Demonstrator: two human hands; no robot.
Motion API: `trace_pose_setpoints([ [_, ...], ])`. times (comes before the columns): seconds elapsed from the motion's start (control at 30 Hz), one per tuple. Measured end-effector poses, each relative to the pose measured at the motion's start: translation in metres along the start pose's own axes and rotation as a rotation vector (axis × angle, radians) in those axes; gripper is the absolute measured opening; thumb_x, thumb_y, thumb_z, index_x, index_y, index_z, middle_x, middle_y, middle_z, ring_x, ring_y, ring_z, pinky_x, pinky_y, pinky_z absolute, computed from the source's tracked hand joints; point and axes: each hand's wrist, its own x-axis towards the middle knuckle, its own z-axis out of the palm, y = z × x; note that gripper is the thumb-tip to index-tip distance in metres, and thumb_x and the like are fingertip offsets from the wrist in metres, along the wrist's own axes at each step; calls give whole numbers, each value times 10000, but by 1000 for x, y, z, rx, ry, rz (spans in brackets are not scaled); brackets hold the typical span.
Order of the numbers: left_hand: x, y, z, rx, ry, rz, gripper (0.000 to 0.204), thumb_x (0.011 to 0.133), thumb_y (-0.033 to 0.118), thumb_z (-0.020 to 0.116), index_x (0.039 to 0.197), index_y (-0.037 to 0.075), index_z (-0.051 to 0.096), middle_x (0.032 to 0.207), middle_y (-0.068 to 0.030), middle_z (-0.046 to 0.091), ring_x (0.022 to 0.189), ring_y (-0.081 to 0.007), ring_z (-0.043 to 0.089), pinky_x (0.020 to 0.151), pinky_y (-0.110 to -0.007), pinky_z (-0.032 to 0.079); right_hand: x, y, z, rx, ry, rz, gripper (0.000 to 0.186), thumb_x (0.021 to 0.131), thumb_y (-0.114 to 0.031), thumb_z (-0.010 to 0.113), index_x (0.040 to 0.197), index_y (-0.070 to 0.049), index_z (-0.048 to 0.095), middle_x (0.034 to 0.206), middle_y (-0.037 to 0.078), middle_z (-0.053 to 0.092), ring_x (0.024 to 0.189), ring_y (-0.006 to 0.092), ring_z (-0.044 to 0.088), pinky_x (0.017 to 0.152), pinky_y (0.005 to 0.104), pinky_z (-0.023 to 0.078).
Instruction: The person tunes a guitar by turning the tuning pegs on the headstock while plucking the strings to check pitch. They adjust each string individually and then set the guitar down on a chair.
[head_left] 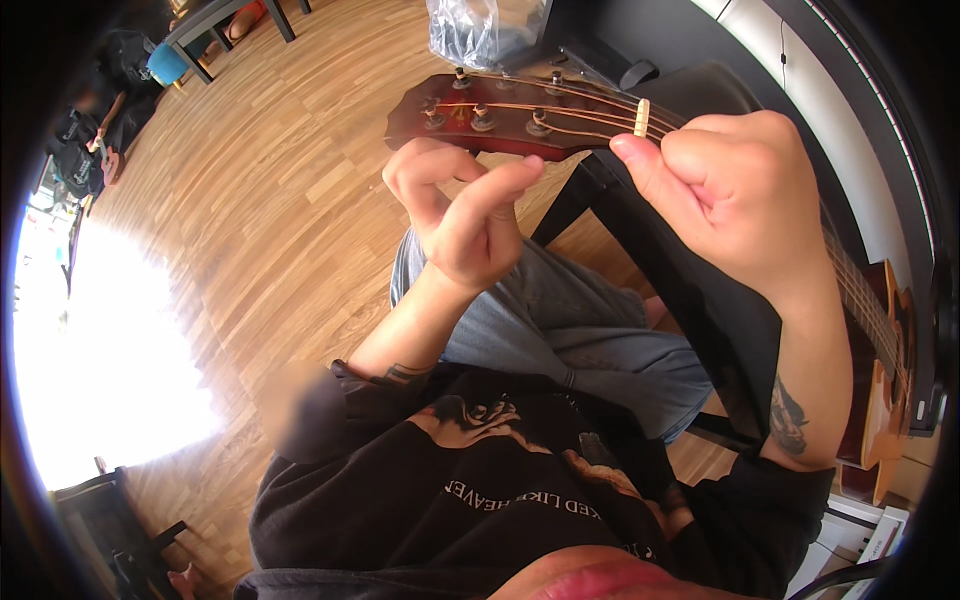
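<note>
Guitar headstock [411, 112]: dark red, at 12 o'clock, tip toward 9 o'clock.
Tuning posts [482, 122]: two rows on the headstock face.
Strings [576, 131]: copper-coloured, running from the posts toward 3 o'clock.
Nut [641, 117]: pale, at 1 o'clock, under the right thumb's 1 o'clock side.
Left hand [462, 215]: just beside the headstock's 6 o'clock edge; digits bent; cannot tell whether the grip holds anything.
Right hand [738, 185]: at 2 o'clock, fingers curled, thumb tip near the nut; grip contents hidden, cannot tell.
Clear plastic bag [465, 32]: at 12 o'clock, beyond the headstock.
</note>
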Motion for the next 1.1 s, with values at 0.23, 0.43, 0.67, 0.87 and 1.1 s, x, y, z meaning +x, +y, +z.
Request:
trace_pose_setpoints([
  [0.23, 12, 8, -8, -121, -76, -63, 271, 816, 29, 731, 1076, 101, 753, 1007, -76, 611, 984, -255, 498, 925, -400, 414, -1, -2, 0, -13, -10, 32, 528, 936, -74, 845, 583, -35, 454, 519, 83, 405, 414, 234, 365, 445, 384, 243],
  [0.43, 1, -1, 2, -34, 64, -72, 360, 754, 47, 814, 1099, 133, 759, 1007, -21, 703, 906, -257, 547, 912, -383, 421, 2, -2, 0, -2, -19, 22, 531, 942, -66, 840, 591, -32, 442, 526, 80, 396, 423, 228, 345, 448, 381, 237],
  [0.67, 6, 5, 2, 6, -28, -64, 380, 702, -136, 693, 939, 147, 780, 963, -52, 541, 960, -239, 489, 892, -374, 393, -2, 0, 1, 5, -17, 23, 533, 937, -68, 845, 590, -34, 442, 524, 79, 394, 424, 227, 343, 448, 381, 237],
  [0.87, 13, 16, -10, 52, -177, -105, 230, 755, 190, 892, 948, 185, 768, 964, -28, 594, 981, -258, 485, 944, -383, 358, -4, 0, 1, -2, -14, 30, 537, 934, -80, 851, 587, -37, 443, 518, 78, 402, 417, 228, 347, 441, 382, 240],
  [1.1, 3, 5, -1, -28, -30, -135, 473, 751, 163, 960, 1146, 83, 711, 937, -4, 682, 959, -240, 523, 949, -386, 400, 0, 1, 1, -3, -3, 17, 528, 939, -82, 846, 586, -35, 456, 518, 77, 409, 416, 228, 354, 442, 379, 243],
])
